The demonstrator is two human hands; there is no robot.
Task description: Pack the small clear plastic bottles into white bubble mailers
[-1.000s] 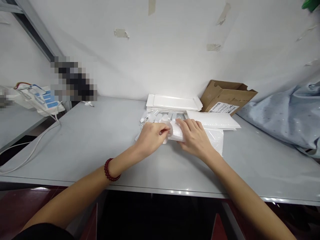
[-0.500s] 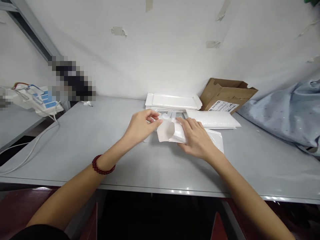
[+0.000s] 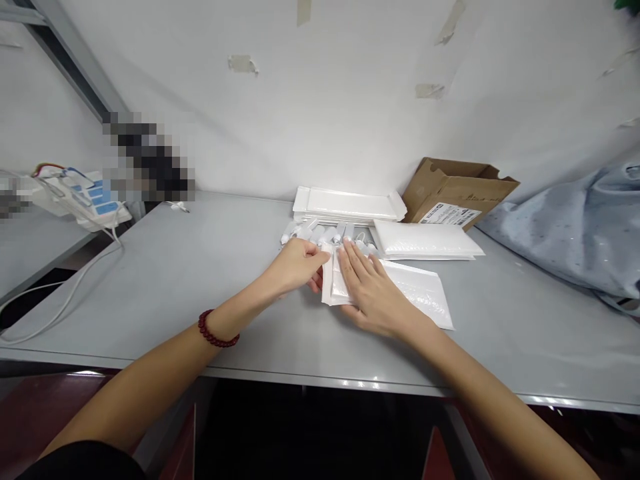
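A white padded envelope (image 3: 420, 291) lies on the grey table in front of me, its left end turned toward my left hand. My left hand (image 3: 301, 264) pinches the flap at that end between thumb and fingers. Flat across the envelope rests my right hand (image 3: 369, 288), its fingers stretched out and pointing up and left. Just behind the hands lie several small clear-and-white items (image 3: 320, 232). A stack of white envelopes (image 3: 350, 204) stands behind them, and more padded envelopes (image 3: 427, 240) lie to the right.
An open cardboard box (image 3: 457, 193) with a label stands at the back right. Beside it is a light blue cloth (image 3: 575, 227). A power strip (image 3: 97, 197) with cables sits at the left. The grey table's (image 3: 200, 320) front edge runs below my forearms.
The envelope's open end, raised and gaping before, now lies flat. My right hand has flattened onto it and my left hand has moved slightly right and down onto the flap.
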